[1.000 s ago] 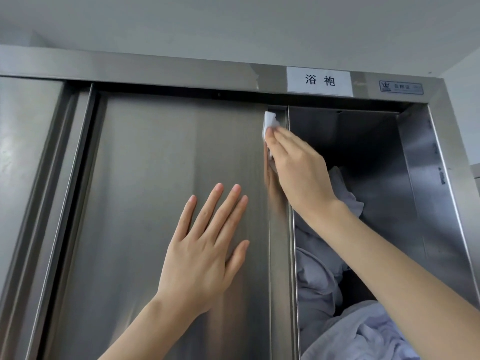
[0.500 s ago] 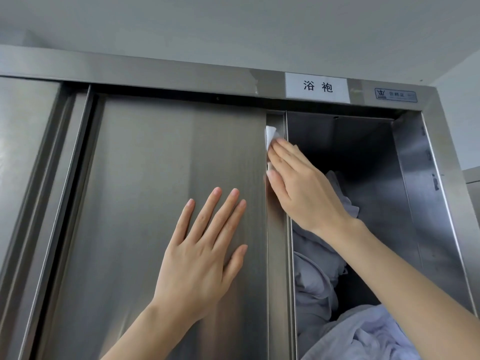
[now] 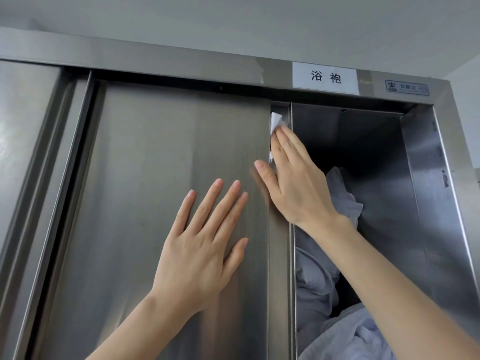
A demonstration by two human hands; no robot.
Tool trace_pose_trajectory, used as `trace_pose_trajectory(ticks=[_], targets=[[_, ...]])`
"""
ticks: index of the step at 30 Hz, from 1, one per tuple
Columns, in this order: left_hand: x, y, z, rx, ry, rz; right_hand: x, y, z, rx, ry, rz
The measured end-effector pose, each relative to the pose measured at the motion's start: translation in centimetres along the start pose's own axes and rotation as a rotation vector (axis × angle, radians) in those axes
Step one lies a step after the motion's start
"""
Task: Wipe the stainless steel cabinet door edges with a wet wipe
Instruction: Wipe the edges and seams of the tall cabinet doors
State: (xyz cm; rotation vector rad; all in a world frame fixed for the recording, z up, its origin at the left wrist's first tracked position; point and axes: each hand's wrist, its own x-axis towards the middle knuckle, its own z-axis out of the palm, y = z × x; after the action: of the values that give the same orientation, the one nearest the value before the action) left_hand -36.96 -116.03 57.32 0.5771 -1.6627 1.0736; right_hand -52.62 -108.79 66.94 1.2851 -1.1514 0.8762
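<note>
Pressing wet wipe (image 3: 277,121) to door edge (image 3: 279,258) with right hand (image 3: 294,184), left hand (image 3: 200,249) flat

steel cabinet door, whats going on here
A person is cleaning the brushed stainless steel sliding cabinet door. Their right hand presses a white wet wipe flat against the door's vertical edge strip, near the top. Their left hand lies flat, fingers spread, on the door's front face. Right of the edge, the open compartment holds crumpled pale grey-white linen.
</note>
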Motion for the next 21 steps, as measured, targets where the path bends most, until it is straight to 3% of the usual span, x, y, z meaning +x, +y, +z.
trace_pose_trajectory(ticks=[7, 16, 21], targets=[[0.0, 0.0, 0.1, -0.005, 0.014, 0.0, 2.1, 0.3, -0.4, -0.1, -0.015, -0.001], [0.0, 0.0, 0.2, -0.023, 0.037, -0.007, 3.3, 0.3, -0.4, -0.048, -0.001, 0.029], [-1.9, 0.6, 0.1, -0.069, 0.024, -0.042, -4.6, -1.3, -0.3, 0.008, 0.003, -0.031]])
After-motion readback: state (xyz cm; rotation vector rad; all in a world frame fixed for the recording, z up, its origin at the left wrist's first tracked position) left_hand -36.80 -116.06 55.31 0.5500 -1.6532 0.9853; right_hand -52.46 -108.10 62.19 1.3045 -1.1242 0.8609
